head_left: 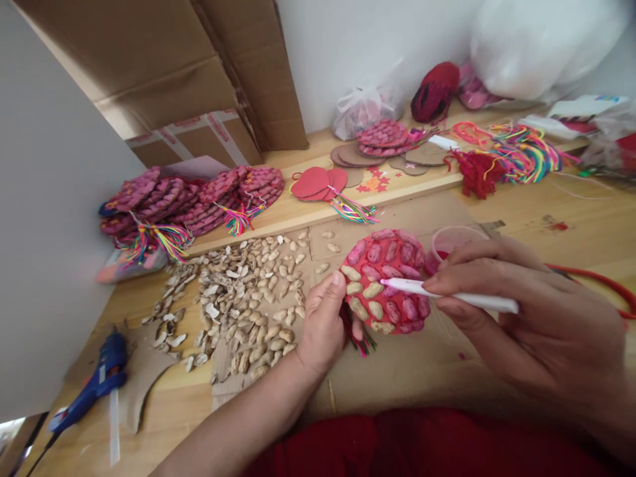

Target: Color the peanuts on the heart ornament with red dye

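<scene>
A round red disc [365, 254] covered with rows of peanut shells is tilted up in front of me. Most shells on it are painted pink; several on its left side are still plain tan. My left hand [324, 318] pinches the disc's left edge, thumb on the face. Dark red and green tassel strands [365, 346] hang below that hand. In my right hand [527, 318] is a slim white paintbrush [467, 300], held like a pen. Its pink tip rests at a shell near the disc's middle. Behind the disc stands a translucent cup [454, 240] with pink paint, partly hidden by my right hand.
Loose peanuts and shells [258, 291] spread over cardboard on the left. A blue glue gun [99, 384] lies at far left. Along the back are stacked pink peanut discs [163, 199], plain red discs [313, 182], colourful cords [531, 156] and a cardboard box [163, 73].
</scene>
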Tool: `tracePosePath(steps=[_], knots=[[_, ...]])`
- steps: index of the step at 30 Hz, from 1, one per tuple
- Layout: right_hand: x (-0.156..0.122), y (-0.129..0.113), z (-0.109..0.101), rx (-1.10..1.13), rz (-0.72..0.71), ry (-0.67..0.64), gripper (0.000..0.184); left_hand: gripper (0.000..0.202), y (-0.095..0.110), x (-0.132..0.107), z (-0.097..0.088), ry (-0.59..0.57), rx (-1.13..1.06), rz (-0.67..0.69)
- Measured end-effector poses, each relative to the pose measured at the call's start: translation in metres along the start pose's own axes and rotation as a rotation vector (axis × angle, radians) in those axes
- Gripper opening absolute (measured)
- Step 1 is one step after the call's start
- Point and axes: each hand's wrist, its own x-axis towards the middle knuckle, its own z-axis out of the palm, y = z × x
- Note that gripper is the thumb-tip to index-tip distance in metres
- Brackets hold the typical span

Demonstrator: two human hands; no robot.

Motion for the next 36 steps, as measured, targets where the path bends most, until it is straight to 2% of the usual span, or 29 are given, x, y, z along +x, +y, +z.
tracePosePath(steps=[4, 8, 14, 19, 23, 29, 36], knots=[[-0.002, 0.001, 0.0, 0.074, 0.029, 0.033, 0.026, 0.046, 0.001, -0.004, -0.001, 0.022, 0.069, -0.04], [-0.001, 0.0, 0.0, 0.095, 0.056, 0.041, 0.022, 0.047, 0.001, -0.004, 0.0, 0.026, 0.056, -0.05], [0.0, 0.005, 0.003, 0.008, -0.095, -0.049, 0.026, 0.049, 0.001, -0.004, 0.003, 0.038, 0.068, -0.063], [0.001, 0.006, 0.003, 0.011, -0.101, -0.042, 0.026, 0.052, 0.003, -0.004, 0.003, 0.045, 0.1, -0.072], [0.002, 0.008, 0.005, 0.005, -0.153, -0.083, 0.032, 0.054, 0.006, -0.004, 0.005, 0.036, 0.099, -0.042], [0.005, 0.004, 0.002, -0.007, -0.174, -0.079, 0.025, 0.049, 0.008, -0.004, 0.014, 0.071, -0.032, -0.024], [0.009, 0.0, 0.002, -0.049, -0.235, -0.083, 0.03, 0.044, 0.004, -0.004, 0.01, 0.019, -0.038, 0.007]])
